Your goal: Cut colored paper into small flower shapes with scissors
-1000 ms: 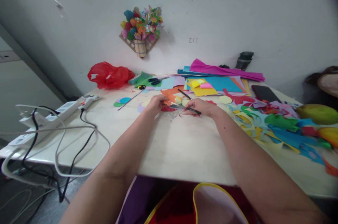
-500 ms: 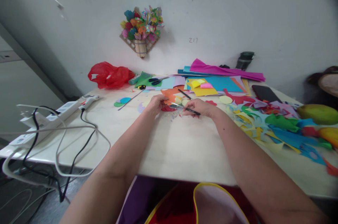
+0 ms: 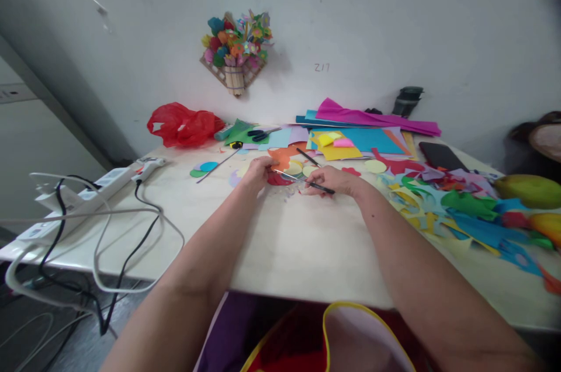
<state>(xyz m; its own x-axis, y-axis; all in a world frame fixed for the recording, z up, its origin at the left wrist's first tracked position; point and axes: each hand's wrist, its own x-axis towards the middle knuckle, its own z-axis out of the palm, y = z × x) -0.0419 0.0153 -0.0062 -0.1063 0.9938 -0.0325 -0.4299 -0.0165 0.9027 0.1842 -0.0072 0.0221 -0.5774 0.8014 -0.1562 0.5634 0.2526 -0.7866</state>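
My right hand (image 3: 332,178) is closed around a slim tool with a black handle (image 3: 323,188) and a thin silver tip; its exact kind is unclear. The tip points left toward my left hand (image 3: 260,170), whose fingers are pinched together. Whatever they hold is too small to make out. Beneath the tip lie a red paper piece (image 3: 279,180), several pale yellow circles and small clear bits. Orange paper (image 3: 284,156) rests just beyond both hands. A black stick-like tool (image 3: 308,156) lies behind my right hand.
Paper scraps (image 3: 464,214), a phone (image 3: 442,156) and a mango (image 3: 526,190) occupy the right side. Scissors (image 3: 260,135), coloured sheets (image 3: 372,139) and a red plastic bag (image 3: 184,125) line the back. At left sits a power strip (image 3: 83,200) with trailing cables.
Both hands stay almost in place. The silver tip has shifted slightly left, nearer my left fingers, and the view has moved a little.
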